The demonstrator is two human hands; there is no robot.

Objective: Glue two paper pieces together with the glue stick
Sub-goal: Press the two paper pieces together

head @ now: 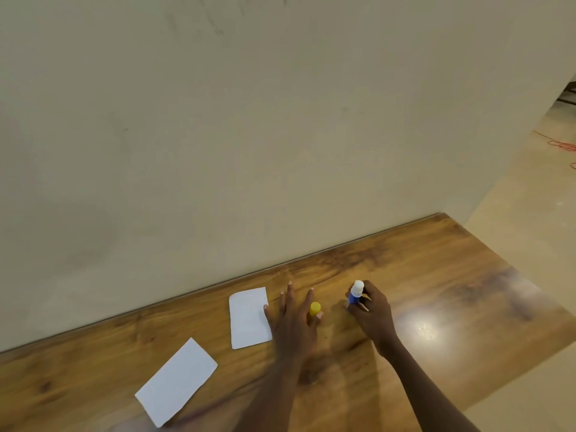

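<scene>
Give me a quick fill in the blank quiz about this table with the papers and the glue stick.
1. The right hand grips a glue stick whose body is ____.
2. The far paper and the near paper on the table are both ____.
3. The cap by the left hand is ____.

Missing words: blue; white; yellow.

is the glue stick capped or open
Open: the glue stick shows its white tip; the yellow cap is off, at the left hand.
</scene>
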